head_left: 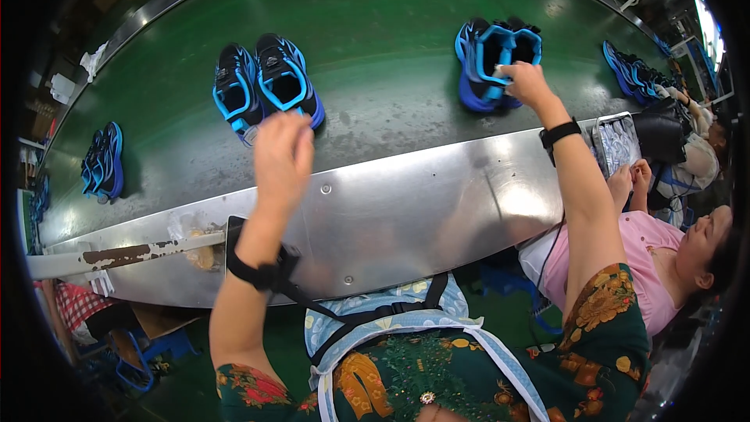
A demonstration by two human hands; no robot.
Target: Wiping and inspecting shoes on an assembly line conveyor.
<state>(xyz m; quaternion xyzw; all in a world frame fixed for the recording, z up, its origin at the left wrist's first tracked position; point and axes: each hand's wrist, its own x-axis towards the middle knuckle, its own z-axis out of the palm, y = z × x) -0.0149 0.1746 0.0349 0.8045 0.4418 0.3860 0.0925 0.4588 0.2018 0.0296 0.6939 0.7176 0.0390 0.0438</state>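
Observation:
Two pairs of black and blue sports shoes lie before me on the green belt. My left hand [283, 158] is at the heel end of the left pair, overlapping the near edge of the right-hand shoe [283, 82] and close to its mate [234, 90]. Its fingers are bent and blurred, so I cannot make out a hold. Further right, my right hand [529, 84] reaches over the other pair of shoes [474, 70], fingers closed at a light blue collar. Something small and white shows at these fingertips; its kind is unclear. Both wrists wear black bands.
More shoes stand on the belt [375, 39], at far left [103, 160] and far right [625, 70]. A metal ledge [414, 211] runs along the near side, crossed by a chipped white bar [133, 254]. Co-workers sit at right; one in pink [644, 254] is beside a foil-lined tray [616, 141].

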